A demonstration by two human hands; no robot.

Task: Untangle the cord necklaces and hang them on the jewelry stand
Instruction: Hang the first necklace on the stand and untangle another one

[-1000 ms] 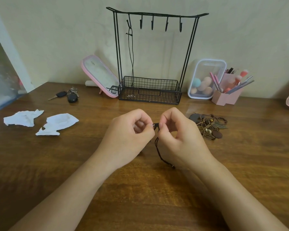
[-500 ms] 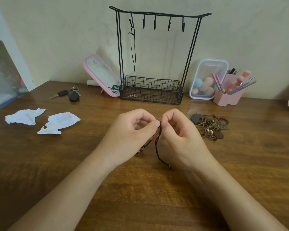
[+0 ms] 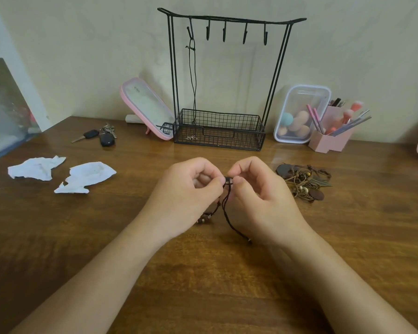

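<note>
A dark cord necklace (image 3: 227, 208) hangs between my two hands over the middle of the wooden table. My left hand (image 3: 186, 196) and my right hand (image 3: 258, 196) both pinch its top end, fingertips almost touching. Beads on the cord show below my left hand, and one cord end trails toward my right wrist. A tangled pile of brown cord necklaces (image 3: 304, 182) lies to the right of my right hand. The black wire jewelry stand (image 3: 227, 75) stands at the back, with one black cord necklace (image 3: 193, 88) on its leftmost hook.
Two crumpled white papers (image 3: 58, 172) lie on the left. Car keys (image 3: 99, 136) sit behind them. A pink mirror (image 3: 145, 109) leans left of the stand. A clear box of sponges (image 3: 297, 116) and a pink brush holder (image 3: 333, 136) stand at the right.
My hands stay together pinching the cord; more of the cord and its beads now hang loose below my left hand. The view has shifted slightly.
</note>
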